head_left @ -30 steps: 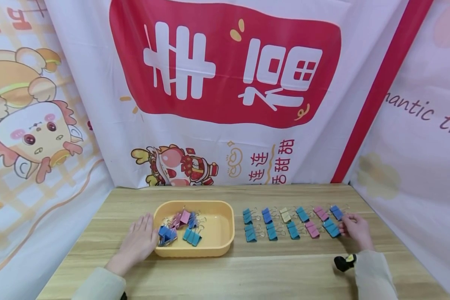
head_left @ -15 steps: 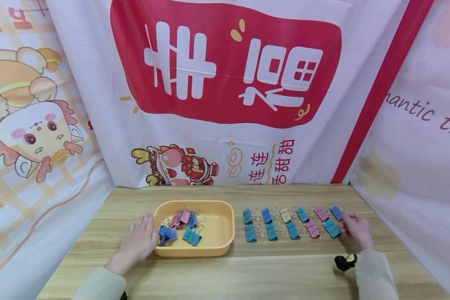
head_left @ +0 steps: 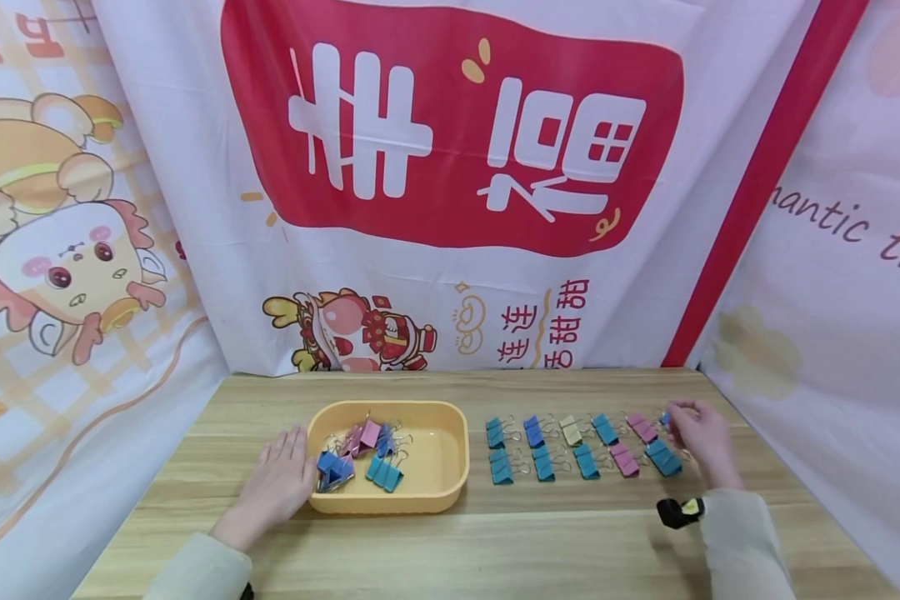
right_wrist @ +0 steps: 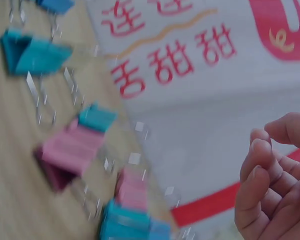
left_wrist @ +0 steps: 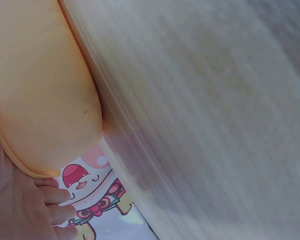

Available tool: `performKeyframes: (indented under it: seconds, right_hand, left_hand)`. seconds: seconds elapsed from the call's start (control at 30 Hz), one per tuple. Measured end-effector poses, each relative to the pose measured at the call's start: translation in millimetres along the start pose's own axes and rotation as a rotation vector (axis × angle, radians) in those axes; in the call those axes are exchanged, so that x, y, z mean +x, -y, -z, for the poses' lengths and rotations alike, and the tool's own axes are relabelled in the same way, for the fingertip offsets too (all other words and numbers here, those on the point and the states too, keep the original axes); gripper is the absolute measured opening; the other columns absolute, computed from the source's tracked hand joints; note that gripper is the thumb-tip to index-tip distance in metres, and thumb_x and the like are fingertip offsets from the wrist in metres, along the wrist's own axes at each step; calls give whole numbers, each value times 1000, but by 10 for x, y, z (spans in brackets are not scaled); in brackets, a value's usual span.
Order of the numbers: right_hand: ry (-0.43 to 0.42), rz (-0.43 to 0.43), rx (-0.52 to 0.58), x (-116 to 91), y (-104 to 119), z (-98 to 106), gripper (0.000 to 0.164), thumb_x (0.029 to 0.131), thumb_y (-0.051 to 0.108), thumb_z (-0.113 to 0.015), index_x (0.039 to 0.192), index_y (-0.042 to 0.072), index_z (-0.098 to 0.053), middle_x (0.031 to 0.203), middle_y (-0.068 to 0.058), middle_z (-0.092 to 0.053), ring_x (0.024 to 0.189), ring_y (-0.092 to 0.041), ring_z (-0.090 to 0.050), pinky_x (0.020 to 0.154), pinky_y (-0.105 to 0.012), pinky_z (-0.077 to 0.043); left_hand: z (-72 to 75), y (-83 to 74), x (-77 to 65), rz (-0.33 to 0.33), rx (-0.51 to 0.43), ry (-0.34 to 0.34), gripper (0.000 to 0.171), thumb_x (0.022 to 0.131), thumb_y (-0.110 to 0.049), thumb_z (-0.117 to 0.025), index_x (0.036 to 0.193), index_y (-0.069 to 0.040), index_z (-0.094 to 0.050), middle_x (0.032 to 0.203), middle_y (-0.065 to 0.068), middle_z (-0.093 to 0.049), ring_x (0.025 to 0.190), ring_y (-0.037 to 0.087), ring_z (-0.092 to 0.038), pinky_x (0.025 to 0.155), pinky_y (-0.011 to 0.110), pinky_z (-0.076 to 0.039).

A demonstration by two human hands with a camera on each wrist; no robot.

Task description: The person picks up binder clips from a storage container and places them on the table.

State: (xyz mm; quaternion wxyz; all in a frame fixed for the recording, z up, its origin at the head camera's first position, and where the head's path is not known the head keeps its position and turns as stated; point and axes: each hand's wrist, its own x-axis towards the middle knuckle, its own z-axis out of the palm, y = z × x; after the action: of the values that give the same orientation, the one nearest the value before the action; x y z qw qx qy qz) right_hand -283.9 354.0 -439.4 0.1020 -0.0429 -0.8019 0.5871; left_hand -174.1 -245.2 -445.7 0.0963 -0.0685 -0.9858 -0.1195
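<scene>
My left hand (head_left: pixel 277 479) lies with straight fingers against the left side of a yellow plastic tray (head_left: pixel 450 492); in the left wrist view its fingers meet the tray's wall (left_wrist: pixel 45 90). Inside the tray are several loose binder clips, among them a teal one (head_left: pixel 385 473) and a pink one (head_left: pixel 371 432). My right hand (head_left: pixel 705 440) is over the right end of two rows of binder clips, partly covering a blue clip (head_left: pixel 665 418). A teal clip (head_left: pixel 663 457) lies just left of it. In the right wrist view the right hand (right_wrist: pixel 275 185) has loosely bent fingers, and nothing shows between them.
The rows run rightward from the tray on the wooden table (head_left: pixel 495 550), with teal, blue, cream and pink clips such as a cream clip (head_left: pixel 571 431). A printed cloth (head_left: pixel 450 317) hangs at the table's back edge. A black wrist device (head_left: pixel 678 512) sits on the right sleeve.
My right hand has come off the teal clip at the end of the front row and moved away toward the back, now covering part of the blue clip. My left hand stays put.
</scene>
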Motion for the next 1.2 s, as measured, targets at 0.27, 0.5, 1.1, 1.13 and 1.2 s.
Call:
performKeyframes:
  seconds: [0.27, 0.5, 1.1, 1.13, 1.2]
  right_hand:
    - [54, 70, -59, -194, 628, -341, 41, 95, 24, -52, 118, -8, -46, 68, -2, -59, 55, -8, -56, 51, -24, -51]
    - [118, 152, -66, -222, 867, -617, 32, 94, 18, -52, 114, -7, -49, 65, -7, -57, 50, -13, -53, 44, -27, -48]
    - [335, 261, -39, -343, 1348, -1445, 20, 92, 11, -55, 106, -3, -54, 62, -9, -55, 50, -16, -51, 44, -24, -45]
    - [343, 270, -46, -359, 1373, -1490, 19, 92, 12, -55, 105, -1, -55, 62, -9, -55, 50, -16, -52, 45, -26, -47]
    - [360, 290, -68, -390, 1415, -1578, 17, 91, 12, -56, 104, 1, -56, 62, -10, -56, 50, -18, -53, 45, -28, -48]
  left_hand:
    - [0, 2, 6, 6, -1, 4, 57, 98, -22, -35, 134, 20, -23, 140, 36, -21, 128, 51, -19, 104, 60, -12]
    - [7, -8, 4, 10, 0, 10, 57, 98, -22, -35, 134, 20, -23, 140, 36, -21, 128, 51, -18, 104, 60, -12]
    - [10, -6, -5, 7, -6, 12, 56, 98, -22, -35, 133, 20, -23, 140, 36, -21, 127, 52, -19, 104, 60, -11]
    - [10, -6, -4, 7, -5, 12, 57, 98, -22, -34, 133, 20, -23, 140, 36, -21, 127, 52, -18, 104, 60, -11]
    - [10, -7, -3, 7, -6, 13, 57, 98, -22, -34, 134, 20, -23, 140, 36, -21, 128, 51, -18, 104, 60, -11]
